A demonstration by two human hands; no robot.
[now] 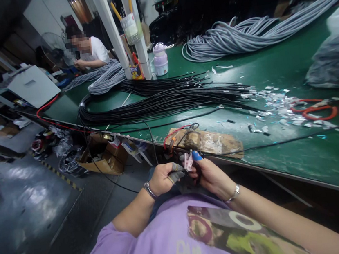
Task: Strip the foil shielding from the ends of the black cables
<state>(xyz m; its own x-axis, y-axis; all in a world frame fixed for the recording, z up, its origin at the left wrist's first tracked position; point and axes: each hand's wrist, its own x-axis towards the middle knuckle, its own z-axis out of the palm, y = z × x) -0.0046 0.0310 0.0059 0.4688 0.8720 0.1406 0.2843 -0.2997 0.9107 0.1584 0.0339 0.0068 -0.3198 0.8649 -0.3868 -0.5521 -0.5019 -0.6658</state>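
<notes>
My left hand and my right hand meet just off the near edge of the green table. Both are closed in a pinch around a small pale label or tape piece at the end of a thin black cable. Grey tape covers fingertips of my left hand, and a blue cover sits on a fingertip of my right hand. The cable runs right along the table edge. A taped brown block with red and black wires lies on the table right above my hands.
A long bundle of black cables lies across the table, with white scraps and red-handled scissors to the right. Grey cable coils fill the far side. Another person sits far left. Cardboard boxes stand on the floor.
</notes>
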